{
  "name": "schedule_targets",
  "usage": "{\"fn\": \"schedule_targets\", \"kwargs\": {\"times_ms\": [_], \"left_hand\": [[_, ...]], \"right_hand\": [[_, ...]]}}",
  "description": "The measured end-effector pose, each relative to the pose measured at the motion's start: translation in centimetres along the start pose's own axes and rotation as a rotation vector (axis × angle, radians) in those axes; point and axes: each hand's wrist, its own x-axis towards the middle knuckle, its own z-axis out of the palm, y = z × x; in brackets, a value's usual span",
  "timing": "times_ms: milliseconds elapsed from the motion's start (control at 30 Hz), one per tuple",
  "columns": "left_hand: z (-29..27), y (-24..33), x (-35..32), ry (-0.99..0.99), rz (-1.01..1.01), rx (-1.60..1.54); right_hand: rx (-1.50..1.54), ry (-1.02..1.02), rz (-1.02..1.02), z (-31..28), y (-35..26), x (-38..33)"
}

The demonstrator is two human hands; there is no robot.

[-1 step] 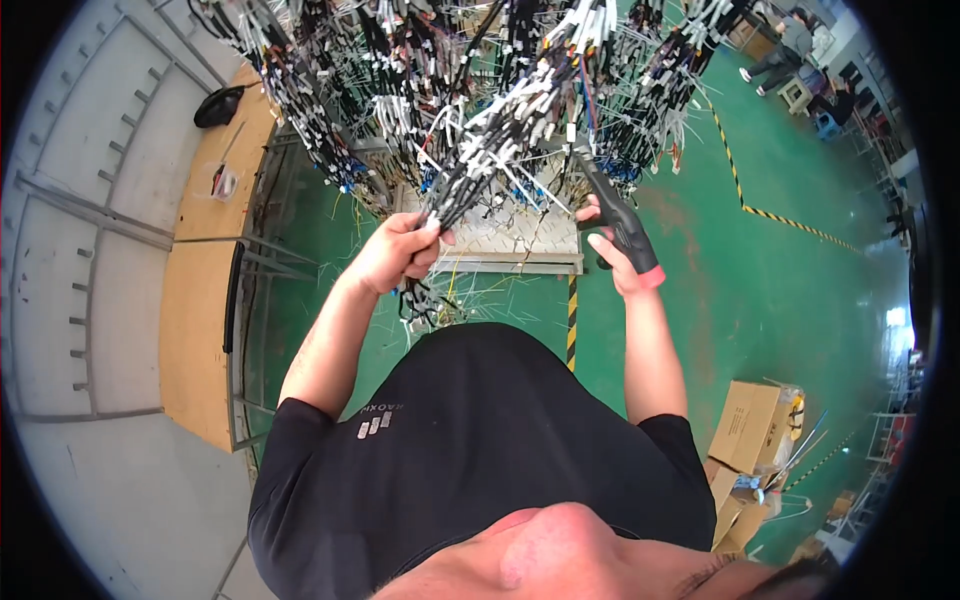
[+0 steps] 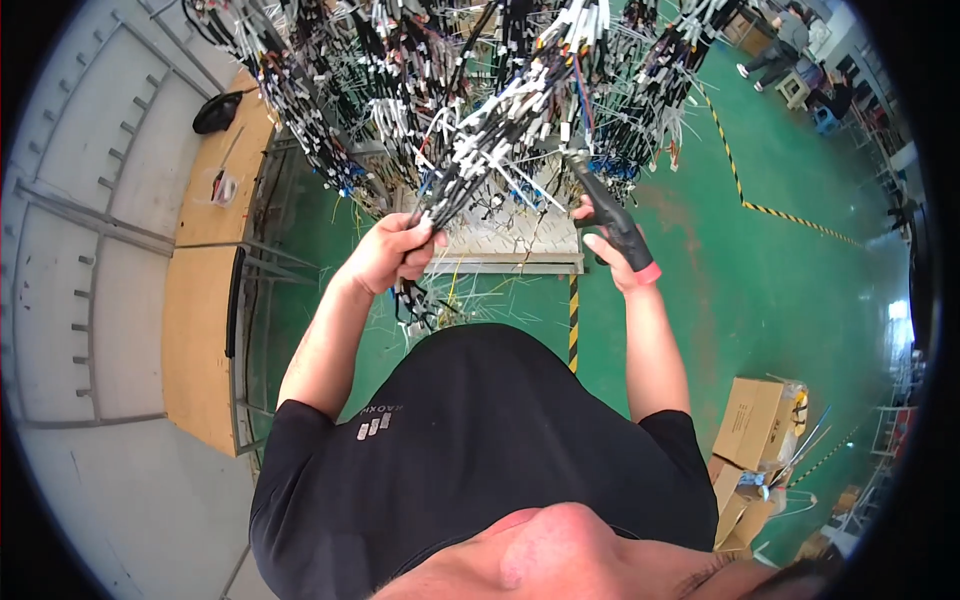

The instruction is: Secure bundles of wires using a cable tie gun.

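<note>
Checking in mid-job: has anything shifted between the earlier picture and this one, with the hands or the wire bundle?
Nothing visibly changed. The left hand is closed around the bundle of wires hanging from the rack, and the right hand grips the black tool pointed up into the wires, just as before. The cardboard boxes on the green floor and the wooden bench are where they were.

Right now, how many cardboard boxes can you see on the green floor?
1 clear cardboard box stands on the green floor at lower right, beside the person's right arm. More cardboard lies just below it; whether that is a second box, I cannot tell.
</note>
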Motion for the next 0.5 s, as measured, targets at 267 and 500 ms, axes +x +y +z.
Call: {"fn": "schedule_targets", "kwargs": {"times_ms": [267,500], "left_hand": [[-2.8,1.1,0.7,-0.284,-0.056,-0.158],[-2.8,1.1,1.0,-0.265,-0.066,-0.130]], "right_hand": [[-0.044,-0.162,-0.111,2.9,1.2,3.0],[-0.260,-0.299,-0.066,1.7,-2.5,4.1]]}}
